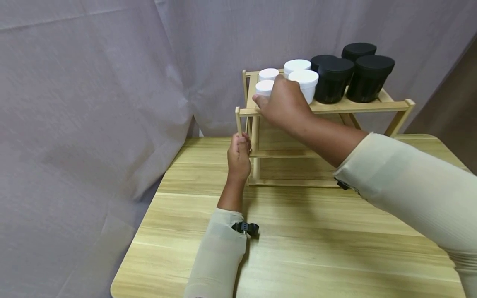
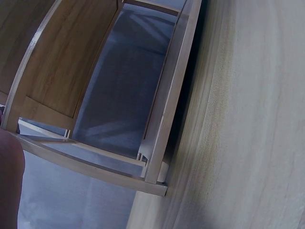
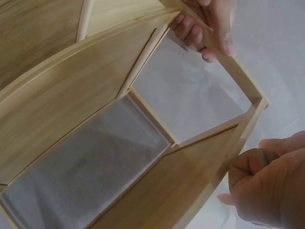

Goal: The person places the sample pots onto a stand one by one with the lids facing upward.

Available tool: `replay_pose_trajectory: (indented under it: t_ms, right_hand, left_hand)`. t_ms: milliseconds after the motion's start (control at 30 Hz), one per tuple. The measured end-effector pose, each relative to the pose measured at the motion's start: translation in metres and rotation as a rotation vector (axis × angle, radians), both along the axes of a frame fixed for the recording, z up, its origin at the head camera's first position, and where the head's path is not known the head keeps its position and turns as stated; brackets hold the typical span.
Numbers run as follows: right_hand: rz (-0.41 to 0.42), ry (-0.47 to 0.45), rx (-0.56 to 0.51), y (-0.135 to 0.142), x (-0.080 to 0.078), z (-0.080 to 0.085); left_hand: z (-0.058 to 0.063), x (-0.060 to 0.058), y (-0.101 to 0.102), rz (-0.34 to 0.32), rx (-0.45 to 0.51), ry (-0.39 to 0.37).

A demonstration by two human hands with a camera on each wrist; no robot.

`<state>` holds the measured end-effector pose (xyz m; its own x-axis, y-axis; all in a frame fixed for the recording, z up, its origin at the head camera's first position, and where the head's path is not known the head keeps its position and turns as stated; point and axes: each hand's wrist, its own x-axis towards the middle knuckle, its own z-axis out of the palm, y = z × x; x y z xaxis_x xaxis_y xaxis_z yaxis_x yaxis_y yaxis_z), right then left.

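A wooden shelf rack stands at the back of the table, with lidded jars on its top shelf. My left hand grips the rack's front left post, thumb toward me; the right wrist view also shows this left hand around the wood. Over the top shelf's front edge reaches my right hand, holding a small white jar at the front left corner, thumb on its near side. Its fingertips are partly hidden behind the hand. Another small white jar stands behind it. To the right is a larger white jar.
A second larger white jar stands farther back. Several black jars fill the shelf's right part. Lower shelves sit beneath. The wooden table extends toward me, and a grey curtain hangs behind and left.
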<state>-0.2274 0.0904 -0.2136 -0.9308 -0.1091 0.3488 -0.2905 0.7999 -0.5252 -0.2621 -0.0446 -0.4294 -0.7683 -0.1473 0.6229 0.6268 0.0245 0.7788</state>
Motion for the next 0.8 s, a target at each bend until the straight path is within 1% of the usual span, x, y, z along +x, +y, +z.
replay_pose_trajectory:
  t_ms: [133,233,300,367,400,467,533,633,733,800]
  right_hand:
    - [0.004,0.01,0.004,0.0,0.002,0.001]
    - [0.004,0.017,-0.002,0.002,0.007,0.006]
    - [0.019,0.03,-0.004,0.004,0.011,0.01]
    - [0.04,0.073,0.029,0.008,0.017,0.013]
    - [0.05,0.104,0.067,0.011,0.02,0.014]
    - [0.08,0.214,0.168,0.019,0.027,0.015]
    - [0.105,0.355,0.268,0.027,0.034,0.015]
    - [0.157,0.57,0.369,0.041,0.041,0.013]
    - [0.205,0.716,0.434,0.053,0.044,0.01]
    - [0.228,0.782,0.472,0.061,0.044,0.009]
  left_hand:
    - [0.0,0.001,0.0,0.001,0.004,-0.005]
    - [0.0,0.0,0.0,-0.004,0.013,-0.009]
    - [0.0,0.0,0.001,-0.008,0.019,-0.013]
    - [0.0,-0.001,0.002,-0.008,0.019,-0.016]
    - [0.0,-0.001,0.002,-0.009,0.019,-0.019]
    - [0.0,-0.001,0.002,-0.011,0.018,-0.021]
    - [0.0,-0.001,0.003,-0.011,0.014,-0.021]
    - [0.002,-0.002,0.002,-0.013,0.01,-0.023]
    - [0.002,-0.002,0.001,-0.01,0.007,-0.031]
    - [0.002,-0.002,0.0,-0.01,0.01,-0.036]
